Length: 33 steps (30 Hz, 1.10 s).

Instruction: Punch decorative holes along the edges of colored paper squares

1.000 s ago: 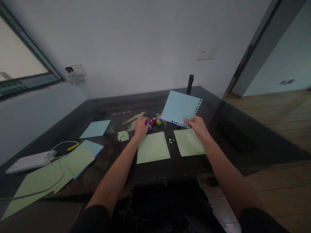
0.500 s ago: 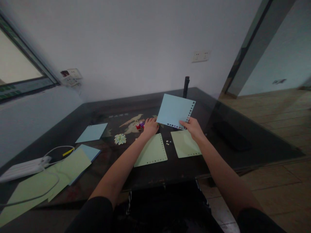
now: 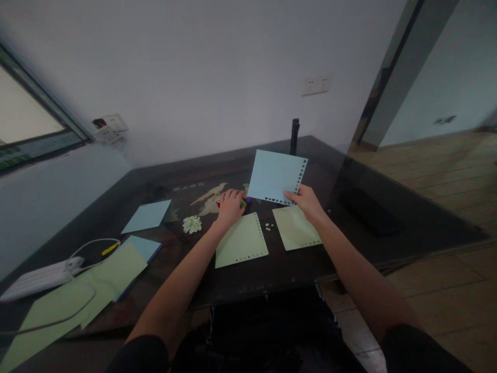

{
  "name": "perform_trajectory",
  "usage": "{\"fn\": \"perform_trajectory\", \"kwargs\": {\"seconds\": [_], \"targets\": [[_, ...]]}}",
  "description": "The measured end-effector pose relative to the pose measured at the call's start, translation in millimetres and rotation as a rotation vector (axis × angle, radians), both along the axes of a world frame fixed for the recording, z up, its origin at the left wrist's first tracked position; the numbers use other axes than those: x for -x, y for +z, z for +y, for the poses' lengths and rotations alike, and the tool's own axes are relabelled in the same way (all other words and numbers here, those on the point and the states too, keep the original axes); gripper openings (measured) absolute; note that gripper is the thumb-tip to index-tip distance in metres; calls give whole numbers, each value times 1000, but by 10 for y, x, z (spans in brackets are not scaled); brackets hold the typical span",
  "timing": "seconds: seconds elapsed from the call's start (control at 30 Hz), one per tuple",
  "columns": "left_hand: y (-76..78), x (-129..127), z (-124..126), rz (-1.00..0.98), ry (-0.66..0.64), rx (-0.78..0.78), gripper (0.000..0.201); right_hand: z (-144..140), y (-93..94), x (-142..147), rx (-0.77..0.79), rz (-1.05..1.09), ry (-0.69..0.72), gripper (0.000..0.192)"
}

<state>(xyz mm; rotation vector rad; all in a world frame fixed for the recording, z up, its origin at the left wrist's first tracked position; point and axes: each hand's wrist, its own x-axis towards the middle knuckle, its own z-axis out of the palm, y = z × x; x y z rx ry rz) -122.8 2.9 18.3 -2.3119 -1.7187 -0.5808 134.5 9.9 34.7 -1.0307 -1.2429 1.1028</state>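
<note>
Two hands, right hand (image 3: 306,201) pinching blue sheet (image 3: 275,176), left hand (image 3: 230,205) over punches (image 3: 244,201)

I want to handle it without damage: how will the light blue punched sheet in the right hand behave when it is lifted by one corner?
The light blue sheet probably weighs almost nothing: the right hand lifts it by one corner. It looks stiff enough to stay flat. The punched edge may tear easily.

Bare worktop (image 3: 388,228) lies open at the right of the frame. At the centre, two green sheets (image 3: 241,241) lie flat, with a gap between them. At lower left, loose papers (image 3: 77,290), a white cable (image 3: 89,246) and a power strip (image 3: 39,274) crowd the surface. A dark post (image 3: 294,136) stands at the far edge.
</note>
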Motion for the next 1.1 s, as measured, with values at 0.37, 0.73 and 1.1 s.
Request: {"fn": "perform_trajectory", "kwargs": {"seconds": [0.37,0.73,1.1], "targets": [[32,-103,-110,4,141,3,34,-37,13,31,37,24,30,29],[247,-191,-321,-685,-6,247,29,-110,22,115,87,45,38,22],[206,-647,-611,-1936,-238,707,31,-218,98,174,141,211,93,31]]}}
